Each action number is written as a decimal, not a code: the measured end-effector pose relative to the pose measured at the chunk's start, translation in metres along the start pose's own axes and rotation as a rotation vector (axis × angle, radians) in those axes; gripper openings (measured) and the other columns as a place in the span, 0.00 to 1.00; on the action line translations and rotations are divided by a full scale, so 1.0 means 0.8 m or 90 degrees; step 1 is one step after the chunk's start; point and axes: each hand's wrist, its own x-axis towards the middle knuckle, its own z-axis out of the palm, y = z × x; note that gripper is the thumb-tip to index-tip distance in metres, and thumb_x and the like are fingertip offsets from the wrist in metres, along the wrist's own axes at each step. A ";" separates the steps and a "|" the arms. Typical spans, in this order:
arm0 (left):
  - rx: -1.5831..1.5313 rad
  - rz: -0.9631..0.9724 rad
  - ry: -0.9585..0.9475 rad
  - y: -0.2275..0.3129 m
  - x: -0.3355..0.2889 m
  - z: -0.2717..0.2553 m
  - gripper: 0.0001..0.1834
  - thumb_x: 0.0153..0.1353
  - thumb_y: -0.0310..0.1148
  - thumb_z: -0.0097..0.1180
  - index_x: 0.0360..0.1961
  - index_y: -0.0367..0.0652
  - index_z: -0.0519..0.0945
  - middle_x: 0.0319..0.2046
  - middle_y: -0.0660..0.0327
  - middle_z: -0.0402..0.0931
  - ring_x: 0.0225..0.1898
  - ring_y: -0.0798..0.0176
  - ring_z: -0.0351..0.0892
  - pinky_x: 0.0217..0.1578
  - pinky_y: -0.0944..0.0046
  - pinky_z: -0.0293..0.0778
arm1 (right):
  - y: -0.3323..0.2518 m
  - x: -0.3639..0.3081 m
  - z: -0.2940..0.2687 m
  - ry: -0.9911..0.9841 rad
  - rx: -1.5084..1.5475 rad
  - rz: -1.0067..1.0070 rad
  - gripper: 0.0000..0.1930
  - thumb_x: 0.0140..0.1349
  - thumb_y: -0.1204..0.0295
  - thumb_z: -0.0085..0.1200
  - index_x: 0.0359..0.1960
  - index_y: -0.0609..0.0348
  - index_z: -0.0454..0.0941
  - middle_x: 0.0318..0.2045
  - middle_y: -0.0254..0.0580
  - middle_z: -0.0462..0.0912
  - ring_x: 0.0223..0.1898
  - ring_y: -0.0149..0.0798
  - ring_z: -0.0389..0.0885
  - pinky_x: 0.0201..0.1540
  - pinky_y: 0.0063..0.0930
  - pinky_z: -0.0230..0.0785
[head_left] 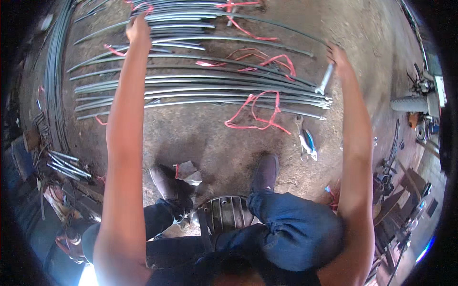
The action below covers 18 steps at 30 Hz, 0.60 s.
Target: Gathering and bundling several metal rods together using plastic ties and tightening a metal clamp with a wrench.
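Observation:
Arms stretched forward, I reach over steel rods lying crosswise on the floor. My left hand (pixel 138 31) is closed around a long thin rod (pixel 286 25) at the far side of the pile, beside red plastic strapping (pixel 143 6). That rod bows across to my right hand (pixel 337 55), whose fingers are at its right end. A silver wrench (pixel 326 78) is also gripped in my right hand, its head pointing down toward the ends of the nearer rods (pixel 205 78). The exact finger grip on the rod's end is blurred.
Red strapping loops (pixel 255 112) lie over the nearer rods. Another wrench (pixel 299 125) and blue-and-white pliers (pixel 309 142) rest on the floor. Long rods (pixel 56 71) run along the left; short tubes (pixel 67 164) sit nearby. Machinery (pixel 422 102) stands at right. A metal grate (pixel 226 212) lies between my feet.

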 end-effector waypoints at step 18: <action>0.319 0.323 -0.187 -0.082 -0.343 -0.164 0.25 0.69 0.30 0.51 0.65 0.38 0.67 0.47 0.57 0.77 0.50 0.63 0.75 0.54 0.60 0.72 | 0.029 0.007 0.057 -0.046 -0.601 -0.131 0.26 0.56 0.53 0.60 0.42 0.70 0.81 0.39 0.61 0.85 0.41 0.55 0.85 0.45 0.46 0.74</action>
